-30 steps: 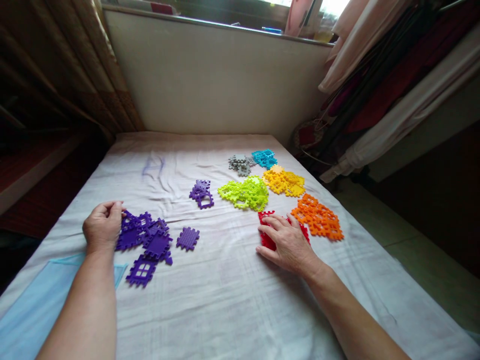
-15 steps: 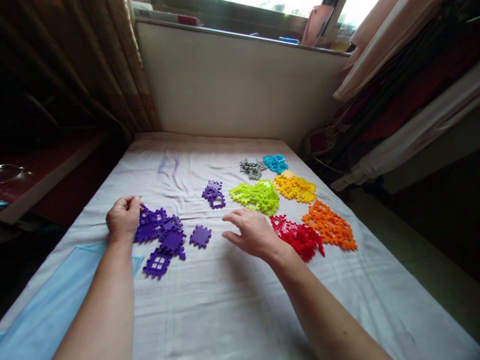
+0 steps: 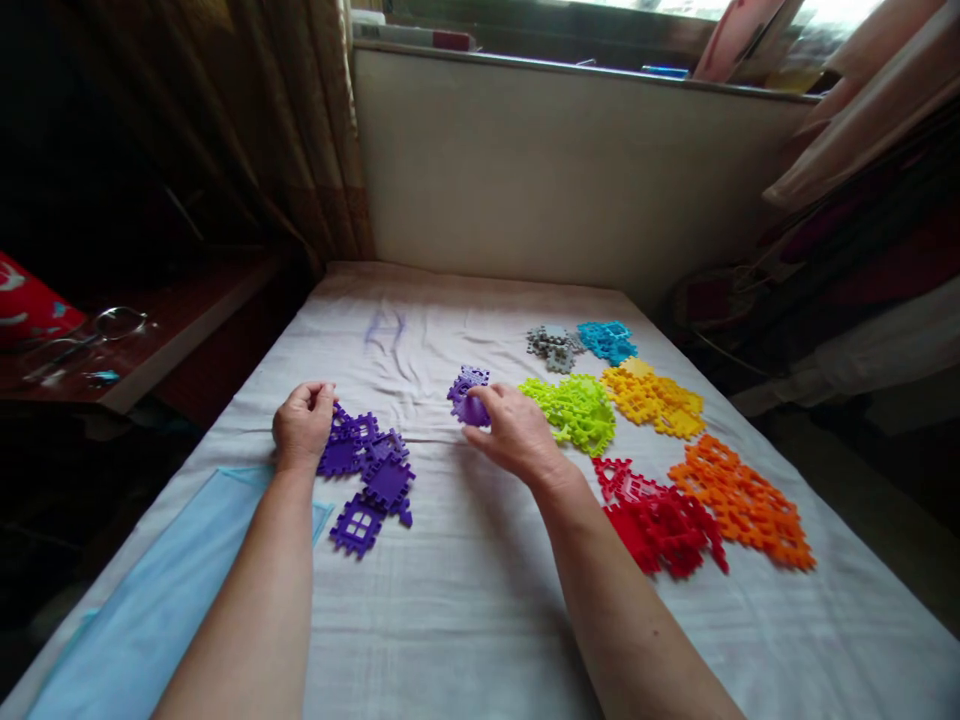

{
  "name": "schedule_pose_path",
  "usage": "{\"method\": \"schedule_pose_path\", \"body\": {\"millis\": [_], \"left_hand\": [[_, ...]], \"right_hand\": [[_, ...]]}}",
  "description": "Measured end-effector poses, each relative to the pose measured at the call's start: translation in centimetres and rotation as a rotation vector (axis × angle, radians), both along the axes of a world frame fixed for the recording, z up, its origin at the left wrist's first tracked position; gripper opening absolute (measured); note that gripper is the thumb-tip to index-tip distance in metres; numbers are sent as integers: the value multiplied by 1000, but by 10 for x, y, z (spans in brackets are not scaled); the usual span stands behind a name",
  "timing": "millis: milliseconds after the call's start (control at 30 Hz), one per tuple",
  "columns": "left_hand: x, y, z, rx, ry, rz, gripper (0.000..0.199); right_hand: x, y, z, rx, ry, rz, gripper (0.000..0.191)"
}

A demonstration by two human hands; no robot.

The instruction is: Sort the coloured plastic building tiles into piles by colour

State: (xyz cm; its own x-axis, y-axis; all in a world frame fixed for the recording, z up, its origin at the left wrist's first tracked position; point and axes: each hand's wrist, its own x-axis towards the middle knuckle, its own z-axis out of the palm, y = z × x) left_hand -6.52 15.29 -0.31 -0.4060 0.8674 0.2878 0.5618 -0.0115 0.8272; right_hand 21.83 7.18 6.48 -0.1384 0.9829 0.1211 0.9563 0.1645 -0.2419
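Note:
My right hand [image 3: 517, 430] pinches a light purple interlocking tile [image 3: 474, 412] between thumb and fingers. The held tile is at a small group of light purple tiles [image 3: 471, 376]; I cannot tell whether it rests on them. My left hand [image 3: 304, 425] is closed with its fingers curled, beside the upper left edge of a loose pile of dark purple tiles [image 3: 388, 480]. What its fingertips hold, if anything, is hidden. At the near end of that pile lies a dark purple window tile [image 3: 357, 526].
Right of my right hand lie piles of lime green [image 3: 577, 410], grey [image 3: 555, 346], blue [image 3: 606, 342], yellow [image 3: 652, 397], red [image 3: 660, 525] and orange tiles [image 3: 739, 495]. A light blue cloth [image 3: 165, 580] is under my left forearm. Beyond the white-sheeted surface [image 3: 450, 620] stands a wall [image 3: 562, 180].
My right hand has moved forward and taken up the single light purple tile that lay beside the dark pile, bringing it to the small light purple group. The view has swung left.

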Motion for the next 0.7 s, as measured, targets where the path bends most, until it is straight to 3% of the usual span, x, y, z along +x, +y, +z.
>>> {"method": "schedule_pose_path", "body": {"millis": [133,267,367,567,700], "left_hand": [[0,1,-1,-3,21,-3,26],[0,1,-3,9,29,-4,28],[0,0,-3,0,14,-3,28],[1,0,-2,7,12,-8,28],[-1,1,-4,3,23,0,28]], "right_hand": [[12,15,-15,72,8,-197,44],[12,16,-28,47,-14,-225,47],[13,16,-28,32,-7,-242,45],[-4,10,-13,106,102,-143,30],[-41,-7,-6,-41,156,57,25]]}}
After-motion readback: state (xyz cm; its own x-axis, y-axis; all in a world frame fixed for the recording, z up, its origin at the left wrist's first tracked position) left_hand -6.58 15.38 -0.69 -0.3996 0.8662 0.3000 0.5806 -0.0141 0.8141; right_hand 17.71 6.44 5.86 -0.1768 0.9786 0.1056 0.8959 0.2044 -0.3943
